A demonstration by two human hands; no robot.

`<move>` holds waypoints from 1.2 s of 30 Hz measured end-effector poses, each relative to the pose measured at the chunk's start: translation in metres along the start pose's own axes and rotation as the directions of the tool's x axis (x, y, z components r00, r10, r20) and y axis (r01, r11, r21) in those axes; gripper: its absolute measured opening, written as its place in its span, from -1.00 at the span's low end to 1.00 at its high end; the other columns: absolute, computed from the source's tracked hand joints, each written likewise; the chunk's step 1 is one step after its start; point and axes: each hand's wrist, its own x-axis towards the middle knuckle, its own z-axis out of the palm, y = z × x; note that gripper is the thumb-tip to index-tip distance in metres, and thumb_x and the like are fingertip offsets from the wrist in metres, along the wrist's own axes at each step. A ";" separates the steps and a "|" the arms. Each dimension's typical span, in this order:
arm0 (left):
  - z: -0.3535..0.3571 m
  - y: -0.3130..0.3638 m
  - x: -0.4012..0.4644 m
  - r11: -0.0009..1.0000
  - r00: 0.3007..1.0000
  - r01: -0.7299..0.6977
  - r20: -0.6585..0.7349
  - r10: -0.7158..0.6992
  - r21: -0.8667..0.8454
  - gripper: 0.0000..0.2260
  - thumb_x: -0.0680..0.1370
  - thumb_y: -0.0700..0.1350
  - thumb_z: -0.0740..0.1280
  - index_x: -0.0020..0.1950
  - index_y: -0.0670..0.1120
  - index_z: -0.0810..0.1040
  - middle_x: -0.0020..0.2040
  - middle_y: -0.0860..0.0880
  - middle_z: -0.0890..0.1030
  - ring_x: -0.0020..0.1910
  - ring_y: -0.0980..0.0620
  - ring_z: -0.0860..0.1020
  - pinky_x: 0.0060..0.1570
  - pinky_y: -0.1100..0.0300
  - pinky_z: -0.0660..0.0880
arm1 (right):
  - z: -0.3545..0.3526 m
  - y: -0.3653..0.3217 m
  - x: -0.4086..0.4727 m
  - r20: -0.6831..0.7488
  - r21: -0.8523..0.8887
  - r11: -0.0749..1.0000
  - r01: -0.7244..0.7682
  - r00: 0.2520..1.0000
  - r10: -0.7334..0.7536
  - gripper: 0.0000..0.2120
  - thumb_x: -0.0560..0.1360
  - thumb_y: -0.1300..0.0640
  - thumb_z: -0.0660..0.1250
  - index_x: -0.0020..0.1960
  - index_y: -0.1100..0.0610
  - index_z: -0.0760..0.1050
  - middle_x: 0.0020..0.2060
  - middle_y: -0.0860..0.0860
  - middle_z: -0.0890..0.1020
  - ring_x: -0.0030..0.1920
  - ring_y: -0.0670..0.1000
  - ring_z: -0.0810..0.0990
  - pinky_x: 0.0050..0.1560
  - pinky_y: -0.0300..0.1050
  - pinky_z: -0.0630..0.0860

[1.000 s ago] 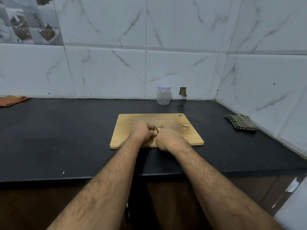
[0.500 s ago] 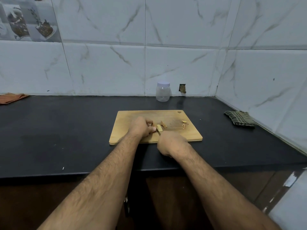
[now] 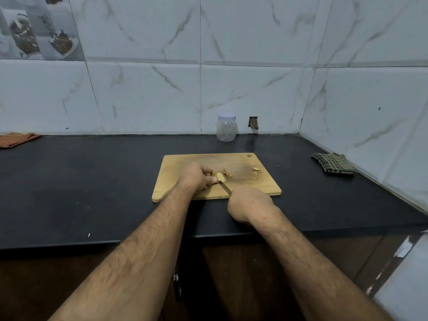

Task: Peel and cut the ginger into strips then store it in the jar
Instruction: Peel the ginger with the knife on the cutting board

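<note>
A pale peeled piece of ginger (image 3: 220, 177) lies on the wooden cutting board (image 3: 180, 162). My left hand (image 3: 196, 178) pinches its left end with curled fingers. My right hand (image 3: 250, 203), at the board's near edge, grips a knife (image 3: 225, 187) whose blade slants up to the ginger; the handle is hidden in my fist. A second ginger piece (image 3: 227, 172) lies just right of it. Peel scraps (image 3: 256, 172) sit toward the board's right side. A clear plastic jar (image 3: 226, 127) with its white lid on stands by the back wall.
The board rests on a black countertop (image 3: 92, 181). A green checked cloth (image 3: 332, 162) lies at the right near the side wall. An orange cloth (image 3: 16, 139) is at the far left. Tiled walls close the back and right.
My right hand has drawn back toward the board's near edge, uncovering the knife blade and the ginger. The left hand stays on the ginger. The view has tilted upward slightly.
</note>
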 end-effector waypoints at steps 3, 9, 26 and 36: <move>0.000 0.000 -0.002 1.000 1.000 0.004 -0.004 -0.004 -0.005 -0.62 0.50 -0.10 0.50 0.31 -0.04 0.59 -0.20 0.09 0.63 -0.41 0.17 0.47 -0.29 0.30 0.44 | -0.003 -0.004 0.004 -0.103 0.046 0.999 0.002 0.995 0.003 -0.74 0.59 0.20 0.18 0.22 0.16 0.53 -0.03 0.06 0.54 -0.07 0.08 0.50 -0.09 -0.05 0.47; 0.000 -0.002 -0.005 0.999 0.999 -0.037 -0.015 0.037 -0.007 -0.78 0.52 -0.13 0.49 0.16 -0.08 0.66 -0.20 0.04 0.64 -0.42 0.16 0.44 -0.26 0.30 0.45 | -0.004 -0.015 0.014 -0.170 0.109 0.994 0.031 0.985 -0.012 -0.72 0.59 0.25 0.16 0.24 0.17 0.51 0.13 0.09 0.61 -0.01 0.10 0.54 -0.12 -0.06 0.44; -0.001 -0.006 -0.005 0.996 0.996 -0.085 -0.004 0.085 0.006 -0.84 0.50 -0.11 0.50 0.07 -0.03 0.72 -0.20 -0.04 0.66 -0.39 0.10 0.44 -0.01 0.07 0.53 | 0.006 -0.023 0.026 -0.154 0.070 0.997 0.038 0.988 -0.026 -0.72 0.59 0.23 0.14 0.23 0.18 0.52 0.14 0.11 0.61 0.11 0.13 0.58 -0.08 -0.05 0.44; -0.006 -0.001 -0.008 0.997 0.997 -0.049 0.048 0.052 -0.059 -0.90 0.50 -0.16 0.50 -0.02 0.01 0.67 -0.17 -0.02 0.66 -0.43 0.17 0.44 -0.02 0.17 0.51 | 0.002 -0.029 0.029 -0.121 0.010 1.000 0.018 0.993 -0.017 -0.70 0.62 0.20 0.13 0.29 0.18 0.50 0.18 0.11 0.58 0.10 0.12 0.56 -0.06 -0.05 0.45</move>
